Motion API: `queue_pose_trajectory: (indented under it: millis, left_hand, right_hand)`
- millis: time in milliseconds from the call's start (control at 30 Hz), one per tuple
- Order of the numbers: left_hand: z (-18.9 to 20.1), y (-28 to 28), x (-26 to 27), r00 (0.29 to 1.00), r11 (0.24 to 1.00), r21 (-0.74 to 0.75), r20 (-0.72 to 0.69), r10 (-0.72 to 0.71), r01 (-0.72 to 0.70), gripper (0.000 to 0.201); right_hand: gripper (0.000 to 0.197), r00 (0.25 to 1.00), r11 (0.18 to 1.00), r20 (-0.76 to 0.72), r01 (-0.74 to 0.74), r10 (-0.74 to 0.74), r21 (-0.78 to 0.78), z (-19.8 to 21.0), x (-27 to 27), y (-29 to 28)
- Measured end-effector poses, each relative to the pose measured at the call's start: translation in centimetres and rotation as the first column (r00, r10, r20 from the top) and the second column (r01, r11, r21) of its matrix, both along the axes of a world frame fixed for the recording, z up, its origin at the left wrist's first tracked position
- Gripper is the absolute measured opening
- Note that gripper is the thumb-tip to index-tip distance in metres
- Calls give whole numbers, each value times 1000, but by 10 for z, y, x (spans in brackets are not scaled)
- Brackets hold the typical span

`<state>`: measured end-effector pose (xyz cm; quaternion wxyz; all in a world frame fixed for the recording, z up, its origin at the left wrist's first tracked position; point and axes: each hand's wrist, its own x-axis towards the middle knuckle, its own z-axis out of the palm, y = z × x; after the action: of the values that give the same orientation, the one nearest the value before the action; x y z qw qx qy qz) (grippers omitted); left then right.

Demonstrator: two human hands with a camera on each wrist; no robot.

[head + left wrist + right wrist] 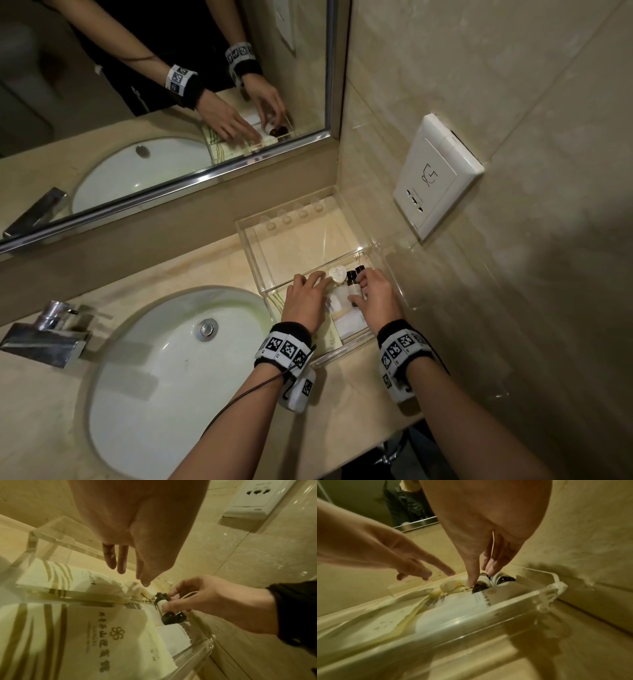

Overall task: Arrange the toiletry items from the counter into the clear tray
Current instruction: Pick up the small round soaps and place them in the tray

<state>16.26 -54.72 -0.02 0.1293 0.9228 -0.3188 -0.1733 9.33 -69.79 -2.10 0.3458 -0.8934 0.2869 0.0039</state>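
Observation:
A clear acrylic tray (253,246) stands on the counter in the corner, right of the sink. Its near compartment holds white printed packets (102,635), a round white soap (337,274) and two small dark bottles (352,279) lying side by side. My right hand (363,287) reaches into the tray, its thumb and fingers pinching the nearer dark bottle (479,586) around its white label. My left hand (313,279) hovers over the packets beside the soap with fingers (123,563) straight, holding nothing. The far compartment has nothing in it.
A white basin (164,377) with a chrome tap (48,339) lies to the left. A mirror (154,102) runs along the back wall. A white wall socket (435,178) sits on the right wall just above the tray. The counter's front edge (394,431) is close to my wrists.

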Motion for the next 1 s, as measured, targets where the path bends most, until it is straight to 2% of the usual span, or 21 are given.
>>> queue_pose_trajectory:
  millis: [267, 533, 600, 733, 867, 1000]
  left_hand:
    - [-1, 3, 0, 1000, 1000, 16, -9, -7, 8, 53]
    - [2, 8, 0, 1000, 1000, -9, -10, -13, 12, 55]
    - [3, 12, 0, 999, 997, -61, 4, 46, -46, 51]
    - [3, 34, -7, 965, 959, -109, -28, 261, -263, 45]
    - [-3, 55, -24, 962, 959, -82, -28, 270, -272, 43]
    - [-9, 61, -30, 970, 969, -49, -49, 240, -242, 52]
  right_hand:
    - [24, 999, 997, -27, 29, -30, -65, 0, 0, 6]
    - [25, 999, 997, -12, 50, -51, -56, -2, 0, 4]
    - [26, 1000, 998, 18, 24, -23, -60, 0, 3, 5]
    - [27, 992, 994, 65, -103, 105, -38, 6, 19, 10]
    - [37, 986, 987, 56, -153, 155, -41, 7, 35, 15]
    - [29, 987, 986, 32, -157, 159, -50, 5, 40, 16]
